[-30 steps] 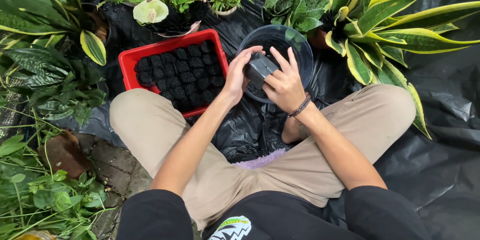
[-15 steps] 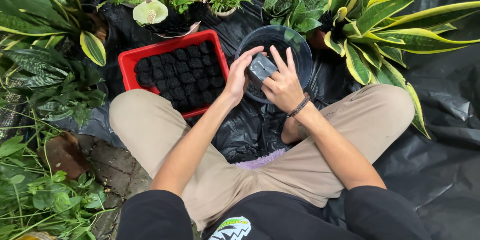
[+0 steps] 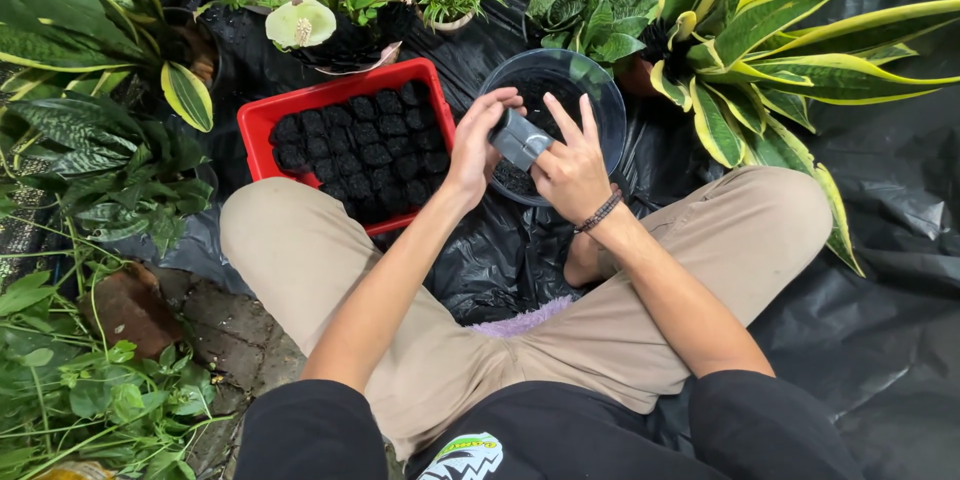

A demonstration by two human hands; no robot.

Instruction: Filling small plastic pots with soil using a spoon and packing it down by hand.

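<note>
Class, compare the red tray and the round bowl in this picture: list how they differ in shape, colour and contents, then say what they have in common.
The red tray is rectangular and opaque; the round bowl is circular and dark, see-through plastic. The tray holds rows of small soil-filled pots packed side by side; the bowl holds loose dark soil. The tray lies untouched by the person's knee; both hands work over the bowl. Both rest on the black plastic sheet and contain dark soil.

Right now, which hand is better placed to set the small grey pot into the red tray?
Left, probably: the left hand grips the small grey pot on the side nearest the red tray; the right hand lies farther off.
</note>
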